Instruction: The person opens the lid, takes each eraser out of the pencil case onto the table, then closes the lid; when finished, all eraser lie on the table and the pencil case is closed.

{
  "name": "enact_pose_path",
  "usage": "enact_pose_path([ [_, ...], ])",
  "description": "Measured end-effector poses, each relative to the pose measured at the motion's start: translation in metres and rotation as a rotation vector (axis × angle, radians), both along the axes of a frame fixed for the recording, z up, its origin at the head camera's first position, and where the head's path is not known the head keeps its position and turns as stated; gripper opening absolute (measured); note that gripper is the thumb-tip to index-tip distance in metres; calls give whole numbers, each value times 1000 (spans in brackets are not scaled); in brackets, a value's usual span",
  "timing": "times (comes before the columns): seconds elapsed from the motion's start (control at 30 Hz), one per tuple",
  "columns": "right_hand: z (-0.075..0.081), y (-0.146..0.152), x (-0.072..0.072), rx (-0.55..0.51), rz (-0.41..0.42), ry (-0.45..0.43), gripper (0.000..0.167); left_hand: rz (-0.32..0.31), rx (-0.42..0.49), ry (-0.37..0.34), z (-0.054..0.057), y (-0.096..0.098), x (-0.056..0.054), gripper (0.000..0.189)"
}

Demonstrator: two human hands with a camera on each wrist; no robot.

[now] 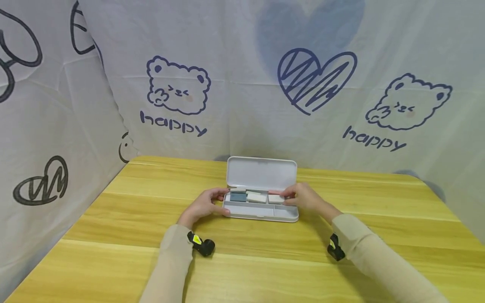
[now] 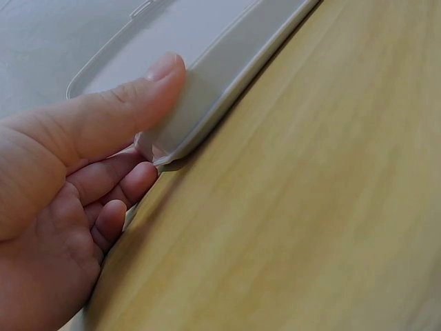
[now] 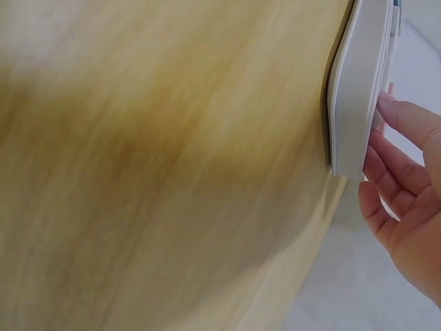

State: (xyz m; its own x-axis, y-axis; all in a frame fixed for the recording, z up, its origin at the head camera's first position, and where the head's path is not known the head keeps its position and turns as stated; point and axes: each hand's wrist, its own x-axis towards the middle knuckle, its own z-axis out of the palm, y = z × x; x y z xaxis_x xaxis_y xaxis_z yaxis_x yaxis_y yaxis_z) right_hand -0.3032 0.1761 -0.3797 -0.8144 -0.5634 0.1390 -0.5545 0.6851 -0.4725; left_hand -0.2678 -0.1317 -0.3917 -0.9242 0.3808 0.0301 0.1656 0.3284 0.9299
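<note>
A white pencil case (image 1: 248, 210) lies on the table with its lid (image 1: 261, 173) raised at the back. My left hand (image 1: 204, 205) grips the left end of the case, thumb on the front corner and fingers round the side; the left wrist view shows the thumb (image 2: 117, 114) over the rim. At the case's right end, my right hand (image 1: 305, 196) pinches a white eraser (image 1: 275, 199) in the back compartment. Beside it lie another white eraser (image 1: 256, 197) and a blue-grey block (image 1: 238, 197). In the right wrist view, the pinched piece is mostly hidden behind the case wall.
The wooden table (image 1: 265, 269) extends round the case on all sides. Behind it hangs a white cloth (image 1: 242, 105) printed with bears and hearts. A divider (image 1: 274, 210) splits the case's front compartment. Each wrist wears a small black camera (image 1: 204, 246).
</note>
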Motion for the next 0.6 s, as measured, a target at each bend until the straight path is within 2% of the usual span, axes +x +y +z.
enact_pose_path([
  [0.43,-3,-1,-4,-18,-5,-34,18,-4,7,-2,0,0,0,62],
  [0.6,-4,-2,-5,-29,4,-40,18,-3,3,8,-5,-2,-4,62],
])
